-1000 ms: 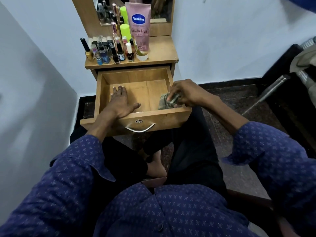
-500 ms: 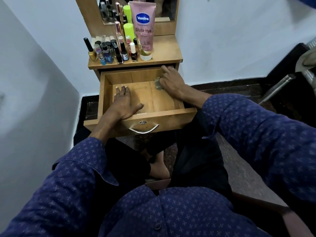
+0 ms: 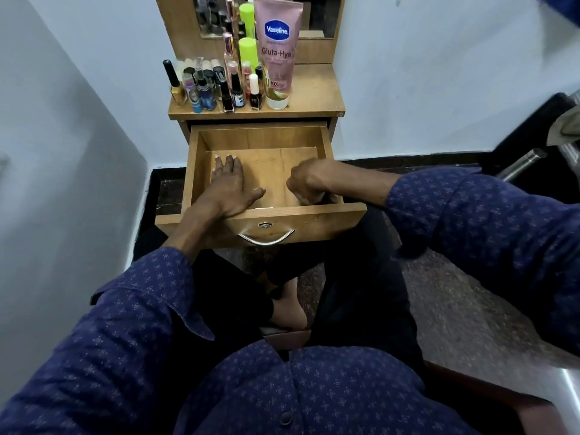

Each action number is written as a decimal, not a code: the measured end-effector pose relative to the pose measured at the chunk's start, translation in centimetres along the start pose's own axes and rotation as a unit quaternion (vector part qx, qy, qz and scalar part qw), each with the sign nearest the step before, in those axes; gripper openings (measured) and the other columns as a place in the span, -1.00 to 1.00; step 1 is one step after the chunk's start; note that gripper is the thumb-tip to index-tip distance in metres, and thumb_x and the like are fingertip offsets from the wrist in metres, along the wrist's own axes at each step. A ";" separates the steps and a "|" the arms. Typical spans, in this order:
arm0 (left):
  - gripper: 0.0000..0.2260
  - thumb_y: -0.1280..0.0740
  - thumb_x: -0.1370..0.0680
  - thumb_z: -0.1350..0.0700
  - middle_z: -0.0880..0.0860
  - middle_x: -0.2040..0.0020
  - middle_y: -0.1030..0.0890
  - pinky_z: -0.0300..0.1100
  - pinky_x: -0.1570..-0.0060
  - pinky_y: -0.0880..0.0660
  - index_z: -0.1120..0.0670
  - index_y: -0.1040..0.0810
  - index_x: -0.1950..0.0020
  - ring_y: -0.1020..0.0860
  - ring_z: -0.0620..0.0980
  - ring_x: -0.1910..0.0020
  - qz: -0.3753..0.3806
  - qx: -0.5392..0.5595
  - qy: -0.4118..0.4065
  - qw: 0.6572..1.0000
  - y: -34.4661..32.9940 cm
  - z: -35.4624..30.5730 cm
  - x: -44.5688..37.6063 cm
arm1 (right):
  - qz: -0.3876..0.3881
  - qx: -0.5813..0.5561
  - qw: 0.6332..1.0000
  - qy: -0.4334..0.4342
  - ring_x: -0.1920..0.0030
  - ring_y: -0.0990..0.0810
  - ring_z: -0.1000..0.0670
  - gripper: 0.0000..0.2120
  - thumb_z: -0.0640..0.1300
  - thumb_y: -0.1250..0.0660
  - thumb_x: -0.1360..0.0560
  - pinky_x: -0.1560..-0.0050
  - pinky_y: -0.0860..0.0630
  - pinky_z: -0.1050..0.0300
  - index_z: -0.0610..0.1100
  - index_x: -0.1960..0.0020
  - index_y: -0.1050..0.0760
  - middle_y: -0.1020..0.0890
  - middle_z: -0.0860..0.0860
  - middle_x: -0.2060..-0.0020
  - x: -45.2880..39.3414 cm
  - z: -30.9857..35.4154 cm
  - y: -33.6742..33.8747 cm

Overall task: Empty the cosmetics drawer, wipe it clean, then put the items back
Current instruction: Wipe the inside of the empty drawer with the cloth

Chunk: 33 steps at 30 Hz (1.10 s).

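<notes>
Stage: judging by the bare wooden pull-out drawer (image 3: 201,171), the emptying is done and the wiping is in hand; putting the cosmetics back is not yet begun.
Left hand: the left hand (image 3: 230,186) lies flat on the drawer floor, fingers straight and spread, holding nothing; it seems to steady the drawer.
Right hand: the right hand (image 3: 309,183) is curled low in the near right corner of the drawer, fingers tucked under. A wiping cloth may be bunched beneath it, but none is visible, so I cannot tell what it grips.
Drawer contents: apart from the two hands, nothing shows on the floor panel between and beyond them.
Removed items: beyond both hands, on the wooden desk top (image 3: 317,102), stand a cluster of small nail-polish bottles (image 3: 219,89), a tall pink Vaseline lotion tube (image 3: 277,48) upside down on its cap, and a lime-green capped cylinder (image 3: 248,53).
Left to do: finish the far corners and side walls, then return every bottle and tube to the drawer.
</notes>
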State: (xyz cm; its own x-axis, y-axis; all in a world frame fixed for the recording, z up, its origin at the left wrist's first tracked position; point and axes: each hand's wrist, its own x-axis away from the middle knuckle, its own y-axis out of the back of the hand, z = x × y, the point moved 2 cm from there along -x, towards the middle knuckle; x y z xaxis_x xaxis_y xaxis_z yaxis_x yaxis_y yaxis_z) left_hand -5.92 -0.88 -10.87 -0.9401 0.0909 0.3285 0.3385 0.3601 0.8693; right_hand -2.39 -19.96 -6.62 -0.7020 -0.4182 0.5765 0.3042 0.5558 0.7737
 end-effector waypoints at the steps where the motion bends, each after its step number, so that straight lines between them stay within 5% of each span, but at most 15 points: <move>1: -0.10 -0.26 -0.67 -0.23 0.21 -0.71 0.20 0.03 -0.64 0.22 0.23 0.20 -0.69 0.31 0.20 -0.67 -0.001 0.000 0.000 1.000 -0.1 0.0 0.0 | 0.037 0.008 0.999 -0.015 0.34 -0.56 -0.01 -0.86 -0.32 -0.45 -0.51 0.45 -0.46 0.16 -0.19 0.18 -0.54 -0.57 -0.05 0.25 0.3 0.9 0.4; 5: -0.10 -0.25 -0.68 -0.24 0.21 -0.71 0.19 0.04 -0.64 0.22 0.24 0.21 -0.69 0.30 0.20 -0.67 0.012 -0.004 -0.001 1.000 0.0 -0.3 0.0 | 0.081 0.009 0.996 -0.017 0.10 -0.66 -0.06 -0.89 -0.31 -0.46 -0.51 0.25 -0.60 0.10 -0.19 -0.02 -0.65 -0.65 -0.07 0.04 -0.3 -0.8 0.7; 9: -0.10 -0.25 -0.67 -0.24 0.20 -0.71 0.19 0.03 -0.63 0.22 0.23 0.21 -0.69 0.30 0.19 -0.67 0.012 -0.011 -0.003 1.000 0.4 -0.5 0.1 | -0.118 0.051 0.991 -0.028 -0.02 -0.66 -0.14 -0.87 -0.23 -0.36 -0.61 -0.01 -0.63 -0.02 -0.29 -0.06 -0.64 -0.67 -0.14 0.05 -1.1 -3.6 2.3; 12: -0.09 -0.25 -0.67 -0.24 0.21 -0.71 0.19 0.02 -0.63 0.23 0.24 0.21 -0.69 0.30 0.20 -0.67 0.010 -0.015 -0.006 1.000 0.5 -0.4 0.3 | -0.176 0.106 0.977 -0.052 -0.12 -0.63 -0.14 -0.84 -0.19 -0.35 -0.62 -0.18 -0.56 -0.04 -0.20 -0.07 -0.69 -0.71 -0.12 -0.01 -2.9 -4.0 2.1; 18: -0.06 -0.28 -0.65 -0.26 0.19 -0.71 0.21 0.01 -0.62 0.24 0.22 0.22 -0.69 0.32 0.17 -0.67 0.020 -0.007 -0.005 1.000 0.1 -0.4 -0.1 | -0.117 0.120 0.986 -0.010 0.03 -0.65 -0.08 -0.82 -0.13 -0.31 -0.66 0.19 -0.47 0.07 -0.22 -0.05 -0.64 -0.67 -0.07 0.05 -2.0 -1.3 -0.7; 22: -0.06 -0.28 -0.65 -0.25 0.17 -0.71 0.23 0.01 -0.61 0.25 0.21 0.23 -0.70 0.34 0.15 -0.67 0.017 0.001 -0.004 1.000 0.1 -0.2 -0.2 | 0.003 0.076 0.996 0.045 0.20 -0.53 -0.04 -0.89 -0.18 -0.32 -0.63 0.18 -0.44 0.08 -0.13 0.07 -0.49 -0.51 0.00 0.19 -0.2 -0.1 -0.9; 24: -0.07 -0.28 -0.65 -0.25 0.15 -0.71 0.23 0.01 -0.61 0.25 0.20 0.23 -0.70 0.34 0.14 -0.66 0.017 0.007 -0.008 1.000 0.1 -0.1 -0.1 | 0.040 0.080 0.996 0.014 0.09 -0.59 -0.08 -0.95 -0.21 -0.34 -0.62 0.25 -0.43 0.10 -0.19 -0.06 -0.53 -0.57 -0.02 0.07 -0.6 0.9 -0.6; 26: -0.08 -0.28 -0.66 -0.24 0.15 -0.71 0.22 -0.01 -0.61 0.26 0.19 0.22 -0.70 0.34 0.13 -0.66 0.011 0.010 -0.012 1.000 0.0 -0.3 0.0 | 0.065 0.096 0.993 -0.007 -0.12 -0.63 -0.11 -0.77 -0.22 -0.37 -0.60 0.35 -0.37 0.12 -0.21 -0.24 -0.57 -0.63 -0.05 -0.15 -1.1 1.5 -0.7; 33: -0.08 -0.29 -0.66 -0.23 0.13 -0.71 0.23 0.00 -0.62 0.25 0.18 0.22 -0.70 0.34 0.12 -0.66 0.015 0.017 -0.004 1.000 -0.3 -0.2 -0.4 | 0.028 0.044 0.998 -0.018 0.06 -0.55 -0.05 -0.73 -0.31 -0.39 -0.52 0.27 -0.47 0.12 -0.19 -0.21 -0.55 -0.50 -0.02 0.11 -0.2 -0.4 0.9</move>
State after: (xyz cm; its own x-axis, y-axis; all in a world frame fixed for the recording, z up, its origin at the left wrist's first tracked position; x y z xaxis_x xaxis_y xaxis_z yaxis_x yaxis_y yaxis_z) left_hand -5.60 -1.22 -11.15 -0.9296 0.1093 0.3521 0.3659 0.3889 0.8455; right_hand -1.70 -19.67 -5.91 -0.7089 -0.3598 0.6066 0.2861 0.6394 0.7136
